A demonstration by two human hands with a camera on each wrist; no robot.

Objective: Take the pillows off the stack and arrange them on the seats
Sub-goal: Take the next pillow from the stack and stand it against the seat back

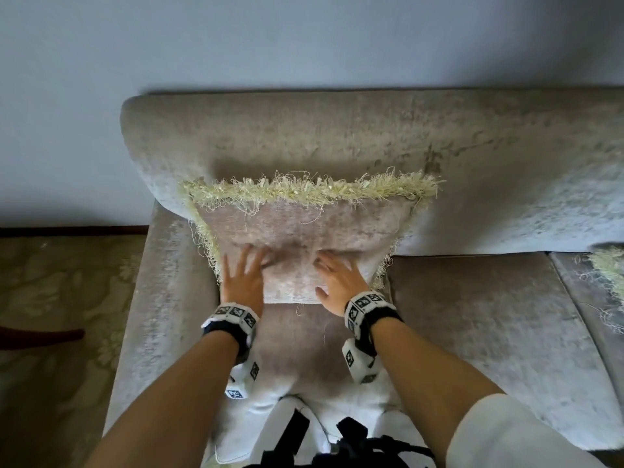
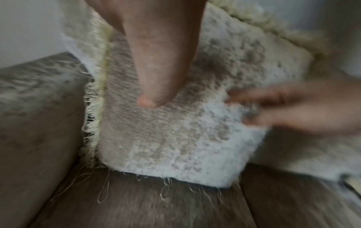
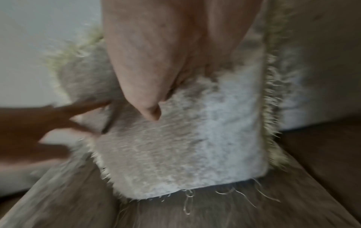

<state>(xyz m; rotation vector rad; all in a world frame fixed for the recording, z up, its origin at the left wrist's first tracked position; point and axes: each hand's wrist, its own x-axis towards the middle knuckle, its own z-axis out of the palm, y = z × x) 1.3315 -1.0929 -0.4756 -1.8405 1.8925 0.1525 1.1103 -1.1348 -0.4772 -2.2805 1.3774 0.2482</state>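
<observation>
Both hands lie flat on the front of a fringed pillow (image 1: 304, 238): the left hand (image 1: 242, 276) with fingers spread wide on its lower left part, the right hand (image 1: 339, 282) with fingers straight on its lower right part, neither curled round anything. From the wrist views each thumb rests on the plush cover, and both pictures are blurred. That pillow stands upright on the leftmost seat cushion (image 1: 304, 349), leaning on the sofa backrest (image 1: 337, 136), its pale yellow fringe running along the top and sides. Beside it rises the sofa's armrest (image 1: 162, 298). A second fringed pillow (image 1: 609, 268) peeks in at the right edge, on a farther seat. Behind the sofa is a plain pale wall (image 1: 270, 38); left of it lies a patterned carpet (image 1: 57, 298).
</observation>
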